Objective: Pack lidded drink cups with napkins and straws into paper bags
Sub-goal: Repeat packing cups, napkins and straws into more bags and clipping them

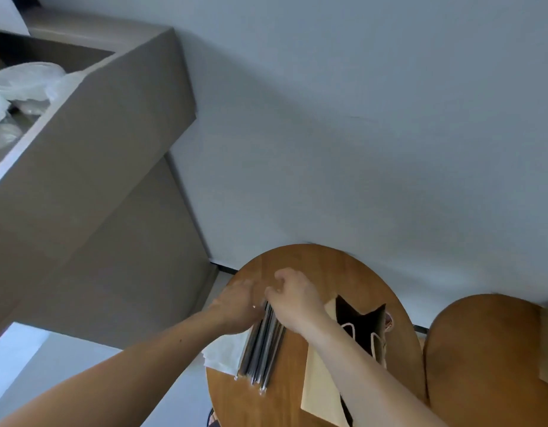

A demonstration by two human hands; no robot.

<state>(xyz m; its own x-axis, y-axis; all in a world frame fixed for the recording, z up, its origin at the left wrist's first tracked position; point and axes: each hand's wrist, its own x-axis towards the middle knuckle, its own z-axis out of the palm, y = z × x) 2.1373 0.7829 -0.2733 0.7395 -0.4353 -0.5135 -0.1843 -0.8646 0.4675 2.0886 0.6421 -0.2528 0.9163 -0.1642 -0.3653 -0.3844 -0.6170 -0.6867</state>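
Note:
A bundle of dark wrapped straws (260, 349) lies on the round wooden table (322, 266), partly over a stack of white napkins (223, 354). My left hand (235, 306) rests at the far end of the bundle, fingers reaching past it. My right hand (292, 295) hovers over the same end with curled fingers that seem to pinch at the straw tips; the grip itself is hidden. To the right stands an open brown paper bag (363, 328) with white cord handles, dark inside. No drink cup shows on the table.
More flat brown bags (319, 380) lie under my right forearm. A second wooden surface (488, 359) sits at the right. A grey-brown cabinet (97, 149) at the left holds clear plastic lids and cups (23, 84). A pale wall is behind the table.

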